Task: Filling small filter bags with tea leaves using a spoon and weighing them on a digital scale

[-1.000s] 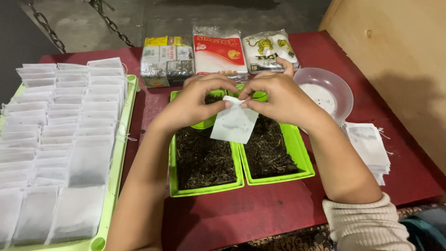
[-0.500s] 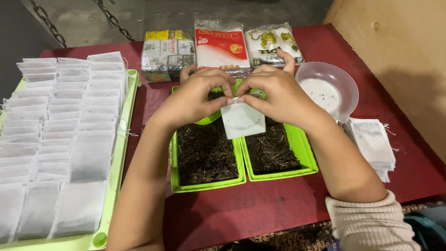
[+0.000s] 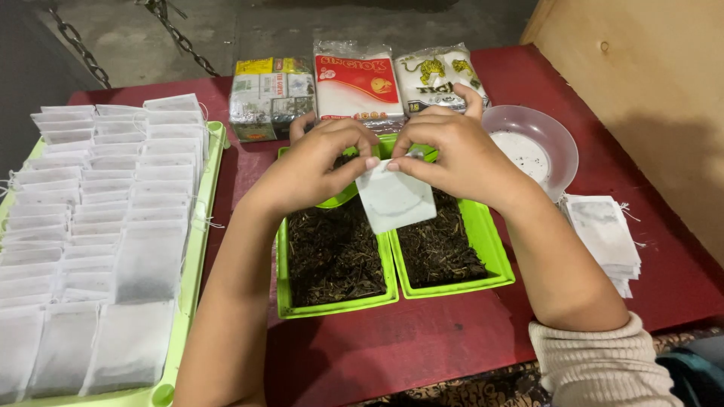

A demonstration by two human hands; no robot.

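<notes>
Pouch [image 3: 397,201] (white) pinched between both hands [image 3: 392,154], above green trays [image 3: 341,304]

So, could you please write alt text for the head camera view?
Both hands, left hand and right hand, pinch the top of a white filter bag above two green trays of dark loose tea. A long green tray of filled bags lies left.
</notes>
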